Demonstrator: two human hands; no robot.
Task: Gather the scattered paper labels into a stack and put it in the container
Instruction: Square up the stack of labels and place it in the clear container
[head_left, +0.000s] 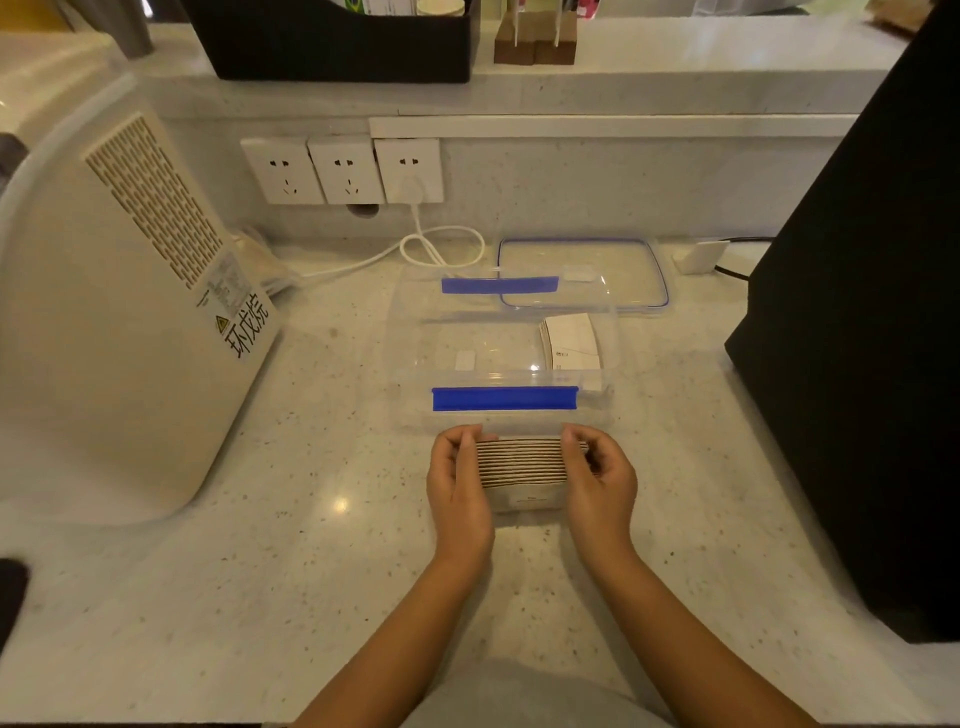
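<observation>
A pale speckled counter (291, 571) runs across the whole view, and no loose labels show anywhere on its bare surface, so the gathering looks finished. In the middle stands the clear container (410, 364), open, with blue clips on its near and far walls. Its lid (639, 260) lies flat just beyond it to the far right, partly overlapped by the container's far corner. Inside, against the right end, one bundle of labels (571, 340) already leans. Just near of the container's front wall, the stack of paper labels (522, 462) is held on edge, its edges lined up fairly evenly. The left hand (457, 486) presses the stack's left end and the right hand (597, 480) its right end, fingers curled around it. What seems left is lifting this stack over the near wall and setting it down inside.
</observation>
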